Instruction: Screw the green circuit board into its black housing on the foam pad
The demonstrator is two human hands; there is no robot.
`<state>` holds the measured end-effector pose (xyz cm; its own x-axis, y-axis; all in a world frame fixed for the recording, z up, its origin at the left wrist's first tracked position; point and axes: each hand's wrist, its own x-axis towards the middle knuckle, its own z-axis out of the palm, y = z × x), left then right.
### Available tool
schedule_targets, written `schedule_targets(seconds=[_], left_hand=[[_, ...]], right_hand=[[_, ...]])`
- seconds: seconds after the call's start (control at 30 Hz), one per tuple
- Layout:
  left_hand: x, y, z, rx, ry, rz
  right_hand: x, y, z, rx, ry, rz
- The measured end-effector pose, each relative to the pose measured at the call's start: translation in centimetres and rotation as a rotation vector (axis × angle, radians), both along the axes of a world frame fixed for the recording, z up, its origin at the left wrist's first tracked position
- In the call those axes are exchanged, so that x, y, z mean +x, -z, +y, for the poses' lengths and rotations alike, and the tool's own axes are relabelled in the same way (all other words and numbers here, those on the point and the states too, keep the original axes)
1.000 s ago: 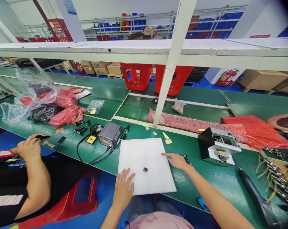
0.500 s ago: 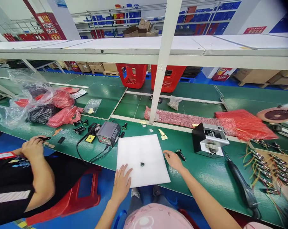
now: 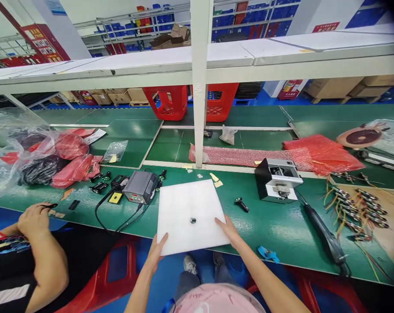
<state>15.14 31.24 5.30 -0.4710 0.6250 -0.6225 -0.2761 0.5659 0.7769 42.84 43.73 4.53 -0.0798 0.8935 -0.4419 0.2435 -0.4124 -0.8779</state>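
I've got the board gripped from two sides, a small part on top.
My left hand is clamped on the near left corner and my right hand on the right edge, well apart from each other, thumbs over the top face. The small part lies near the middle, between them. The board's near side juts past the front of the bench; I can't tell whether its far side touches down. Right of it lie a black piece and a machine.
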Motion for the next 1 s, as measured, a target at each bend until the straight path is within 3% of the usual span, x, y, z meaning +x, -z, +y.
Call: schedule_targets(seconds=[0.2, 0.33, 0.5, 0.6, 0.7, 0.8, 0.9, 1.0], left_hand=[[0.1, -0.5, 0.6, 0.048, 0.023, -0.047], [-0.2, 0.5, 1.2, 0.032, 0.035, 0.017], [-0.8, 2.1, 1.5, -0.010, 0.064, 0.221], [-1.3, 2.0, 1.3, -0.021, 0.100, 0.399], [-1.6, 1.2, 0.7, -0.029, 0.105, 0.629], [-0.8, 0.6, -0.3, 0.080, 0.176, 0.923], [1.7, 1.2, -1.2, 0.402, 0.456, 1.090], [4.7, 2.9, -1.6, 0.601, 0.894, 0.874]], right_hand=[[0.6, 0.1, -1.3, 0.031, 0.033, 0.021], [0.7, 0.4, -1.0, 0.017, 0.045, -0.005], [0.0, 1.1, -0.6, 0.064, 0.043, -0.074], [0.1, 1.4, -1.7, 0.169, 0.095, -0.161], [1.7, 2.2, -5.4, 0.241, 0.185, -0.268], [4.3, 3.8, -11.5, 0.163, 0.214, -0.358], [6.4, 5.7, -18.0, -0.037, 0.236, -0.472], [7.2, 6.7, -22.0, -0.224, 0.279, -0.565]])
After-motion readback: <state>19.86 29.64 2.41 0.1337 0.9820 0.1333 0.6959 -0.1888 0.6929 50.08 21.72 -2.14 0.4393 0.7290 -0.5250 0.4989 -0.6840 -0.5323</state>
